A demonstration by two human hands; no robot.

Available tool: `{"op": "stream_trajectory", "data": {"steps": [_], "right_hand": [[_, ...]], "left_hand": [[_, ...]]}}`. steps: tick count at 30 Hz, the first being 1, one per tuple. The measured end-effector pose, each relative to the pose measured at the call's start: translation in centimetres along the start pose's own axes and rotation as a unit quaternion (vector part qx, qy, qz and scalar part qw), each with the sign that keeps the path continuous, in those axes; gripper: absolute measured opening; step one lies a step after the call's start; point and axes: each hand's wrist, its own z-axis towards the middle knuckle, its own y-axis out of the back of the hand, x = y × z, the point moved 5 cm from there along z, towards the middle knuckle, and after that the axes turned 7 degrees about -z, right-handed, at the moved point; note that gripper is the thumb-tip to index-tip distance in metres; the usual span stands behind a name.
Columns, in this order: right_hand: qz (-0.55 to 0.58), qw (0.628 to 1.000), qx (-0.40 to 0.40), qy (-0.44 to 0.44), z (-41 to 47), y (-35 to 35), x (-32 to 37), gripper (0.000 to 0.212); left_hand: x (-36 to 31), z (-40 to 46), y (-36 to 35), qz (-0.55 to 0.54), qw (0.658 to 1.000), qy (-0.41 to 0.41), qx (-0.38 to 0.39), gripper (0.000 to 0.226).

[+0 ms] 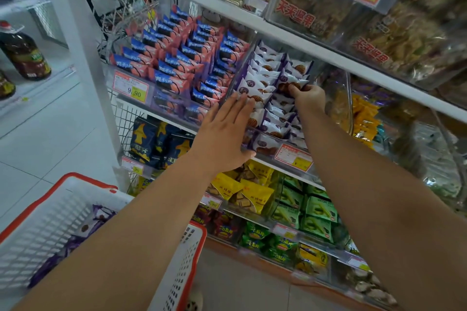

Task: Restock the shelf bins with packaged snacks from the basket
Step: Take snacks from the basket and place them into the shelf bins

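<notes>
A clear shelf bin (293,158) at mid height holds rows of white-and-purple cookie packets (265,68). My left hand (225,131) lies flat with straight fingers against the packets in the bin's left row. My right hand (308,97) reaches into the right row and pinches one packet (293,81) by its lower edge. Below my left arm stands the white basket (75,184) with a red rim, and several purple packets (98,217) lie inside it, partly hidden by my forearm.
Left of the cookie bin is a bin of blue-and-pink packets (182,58). Lower shelves carry yellow bags (250,189) and green packets (313,209). A higher shelf (303,33) overhangs the bin. Oil bottles (22,53) stand on a far-left shelf. White tiled floor (50,139) lies left.
</notes>
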Motion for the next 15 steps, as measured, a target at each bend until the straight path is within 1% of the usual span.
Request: {"op": "stream_trajectory", "data": {"steps": [2, 4, 8, 11, 13, 15], "right_hand": [[0.003, 1.0, 0.005, -0.001, 0.0, 0.0, 0.0, 0.025], [0.017, 1.0, 0.01, 0.001, 0.0, 0.1, 0.1, 0.028], [0.051, 0.998, 0.027, -0.005, -0.4, 0.3, 0.1, 0.051], [0.049, 0.998, 0.031, -0.016, -0.8, 0.7, 0.1, 0.062], [0.045, 0.998, 0.037, -0.015, -1.0, 0.8, 0.1, 0.062], [0.039, 0.998, 0.04, -0.005, -1.6, 1.1, 0.1, 0.056]], "left_hand": [[0.0, 0.0, 0.0, 0.001, 1.0, 0.002, 0.002, 0.104], [-0.1, 0.0, 0.1, -0.002, 1.0, 0.001, 0.001, 0.103], [-0.2, 0.0, 0.5, -0.034, 0.999, -0.007, -0.009, 0.101], [-0.2, -0.2, 0.6, -0.019, 1.0, -0.015, -0.017, 0.098], [-0.2, -0.2, 0.5, -0.004, 1.0, -0.015, -0.023, 0.096], [-0.4, -0.2, 0.4, -0.004, 1.0, -0.011, -0.024, 0.094]]}}
